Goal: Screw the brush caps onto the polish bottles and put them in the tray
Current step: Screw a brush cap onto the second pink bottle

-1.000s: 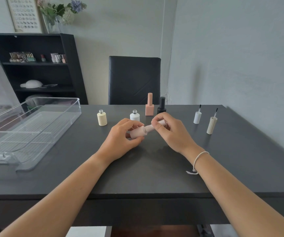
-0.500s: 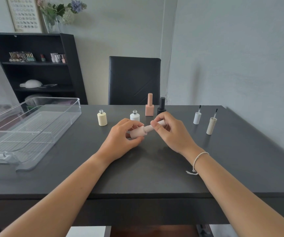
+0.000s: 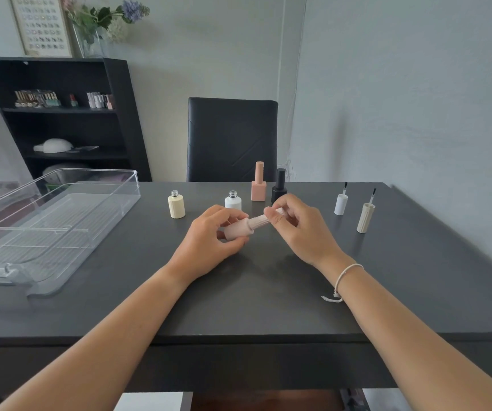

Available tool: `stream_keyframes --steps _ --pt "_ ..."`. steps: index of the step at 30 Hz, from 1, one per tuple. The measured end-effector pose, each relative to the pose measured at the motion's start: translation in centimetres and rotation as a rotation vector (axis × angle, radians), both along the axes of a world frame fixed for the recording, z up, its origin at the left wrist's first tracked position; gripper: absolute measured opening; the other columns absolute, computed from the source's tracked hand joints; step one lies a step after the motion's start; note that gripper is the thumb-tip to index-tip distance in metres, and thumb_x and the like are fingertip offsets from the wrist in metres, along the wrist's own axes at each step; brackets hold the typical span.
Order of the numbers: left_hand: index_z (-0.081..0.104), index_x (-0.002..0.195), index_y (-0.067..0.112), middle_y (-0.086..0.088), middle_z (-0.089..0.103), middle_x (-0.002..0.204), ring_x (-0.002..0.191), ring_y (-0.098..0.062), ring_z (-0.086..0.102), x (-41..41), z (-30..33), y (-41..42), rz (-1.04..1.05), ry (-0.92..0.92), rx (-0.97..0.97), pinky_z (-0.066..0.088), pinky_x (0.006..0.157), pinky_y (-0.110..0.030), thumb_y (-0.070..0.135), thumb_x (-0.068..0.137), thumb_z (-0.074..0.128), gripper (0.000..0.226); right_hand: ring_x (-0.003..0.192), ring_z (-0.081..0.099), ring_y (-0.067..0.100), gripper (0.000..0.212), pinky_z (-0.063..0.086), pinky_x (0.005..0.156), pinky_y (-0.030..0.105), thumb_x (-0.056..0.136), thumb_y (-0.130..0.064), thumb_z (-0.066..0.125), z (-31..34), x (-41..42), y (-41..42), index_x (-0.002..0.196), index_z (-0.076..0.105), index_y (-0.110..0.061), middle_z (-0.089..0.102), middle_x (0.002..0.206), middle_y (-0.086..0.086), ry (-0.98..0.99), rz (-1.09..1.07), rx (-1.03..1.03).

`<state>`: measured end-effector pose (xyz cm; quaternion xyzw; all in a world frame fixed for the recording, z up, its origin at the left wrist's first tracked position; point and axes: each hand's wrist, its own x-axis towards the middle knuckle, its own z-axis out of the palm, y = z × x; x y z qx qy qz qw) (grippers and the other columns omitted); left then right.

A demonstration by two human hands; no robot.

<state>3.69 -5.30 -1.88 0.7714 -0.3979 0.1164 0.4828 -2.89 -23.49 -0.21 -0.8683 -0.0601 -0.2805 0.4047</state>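
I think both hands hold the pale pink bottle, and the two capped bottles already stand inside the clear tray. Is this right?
Not quite. The head view shows the two capped bottles standing on the table, not inside the clear tray. Both hands do hold the pale pink bottle.

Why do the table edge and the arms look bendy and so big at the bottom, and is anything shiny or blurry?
Head view: the wide-angle lens bows the dark grey table edge and stretches the forearms; soft daylight leaves only a faint shadow under the left hand and right hand; pale glare streaks the clear plastic tray; the ribbed pale pink polish bottle looks slightly soft.
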Motion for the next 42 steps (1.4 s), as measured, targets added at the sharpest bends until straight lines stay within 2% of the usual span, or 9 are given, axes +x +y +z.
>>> stream_keyframes --steps 2,4,11,15,17,23,25,29,42 --pt "0.055 0.095 0.049 0.01 0.056 0.096 0.092 -0.006 0.054 0.03 -0.06 0.0 0.0 0.0 0.004 0.048 0.075 -0.01 0.016 0.074 0.072 0.042 0.054 0.045 0.003 0.008 0.036 0.053 0.012 0.087 -0.024 0.057 -0.04 -0.04 -0.12 0.088 0.051 -0.018 0.05 0.062 -0.011 -0.022 0.036 -0.047" --pt "0.056 0.096 0.046 0.011 0.056 0.095 0.092 -0.007 0.054 0.08 -0.12 0.03 0.002 -0.004 0.006 0.049 0.075 -0.011 0.016 0.074 0.072 0.04 0.054 0.046 0.003 0.006 0.036 0.052 0.012 0.087 -0.017 0.057 -0.12 -0.01 -0.15 0.086 0.051 -0.02 0.048 0.061 -0.014 -0.033 0.04 -0.069" --pt "0.053 0.094 0.051 0.013 0.055 0.095 0.092 -0.005 0.054 0.03 -0.07 0.05 -0.008 -0.02 0.019 0.049 0.076 -0.012 0.016 0.074 0.072 0.045 0.047 0.037 0.009 0.055 0.033 0.051 0.023 0.08 -0.062 0.043 0.04 -0.07 0.01 0.066 0.051 -0.009 0.039 0.048 -0.008 0.011 -0.08 -0.039" --pt "0.053 0.093 0.052 0.013 0.055 0.096 0.092 -0.007 0.054 0.01 -0.04 0.07 -0.002 -0.011 0.015 0.051 0.077 -0.016 0.018 0.075 0.072 0.043 0.054 0.045 0.004 0.011 0.035 0.052 0.013 0.086 -0.027 0.059 0.07 -0.29 -0.03 0.085 0.051 -0.019 0.047 0.06 -0.014 -0.035 -0.001 -0.056" --pt "0.054 0.092 0.052 0.012 0.055 0.096 0.092 -0.01 0.055 0.01 -0.05 0.08 -0.002 -0.01 0.015 0.052 0.077 -0.018 0.018 0.074 0.072 0.043 0.054 0.045 0.004 0.006 0.034 0.053 0.014 0.086 -0.02 0.058 0.0 -0.22 -0.05 0.085 0.052 -0.018 0.047 0.061 -0.015 -0.025 0.014 -0.078" --pt "0.055 0.094 0.049 0.01 0.056 0.096 0.091 -0.006 0.055 0.06 -0.04 0.05 -0.012 -0.015 0.016 0.052 0.078 -0.019 0.015 0.074 0.072 0.043 0.046 0.039 0.008 0.044 0.03 0.05 0.021 0.086 -0.049 0.049 0.06 -0.07 0.08 0.061 0.049 -0.012 0.038 0.046 -0.009 0.007 -0.082 -0.05" --pt "0.055 0.093 0.05 0.011 0.056 0.095 0.09 -0.006 0.055 0.02 -0.03 0.06 -0.014 -0.011 0.009 0.052 0.076 -0.019 0.015 0.073 0.072 0.043 0.049 0.038 0.007 0.039 0.03 0.05 0.02 0.087 -0.046 0.051 0.15 -0.24 0.07 0.067 0.051 -0.012 0.04 0.049 -0.009 -0.016 -0.063 -0.017" --pt "0.055 0.093 0.05 0.013 0.055 0.095 0.089 -0.005 0.054 0.09 -0.06 0.09 -0.005 -0.013 0.011 0.051 0.074 -0.015 0.017 0.074 0.072 0.042 0.055 0.044 0.003 0.005 0.035 0.053 0.012 0.086 -0.019 0.058 0.13 -0.32 0.17 0.088 0.054 -0.017 0.048 0.063 -0.015 -0.012 0.041 -0.081" --pt "0.053 0.095 0.052 0.014 0.055 0.098 0.093 -0.002 0.054 0.09 0.01 0.05 -0.003 -0.003 0.067 0.047 0.074 -0.009 0.017 0.076 0.072 0.044 0.054 0.043 0.003 0.008 0.034 0.051 0.011 0.087 -0.018 0.059 0.18 -0.09 0.12 0.082 0.058 -0.011 0.045 0.056 -0.012 -0.02 0.021 -0.077"
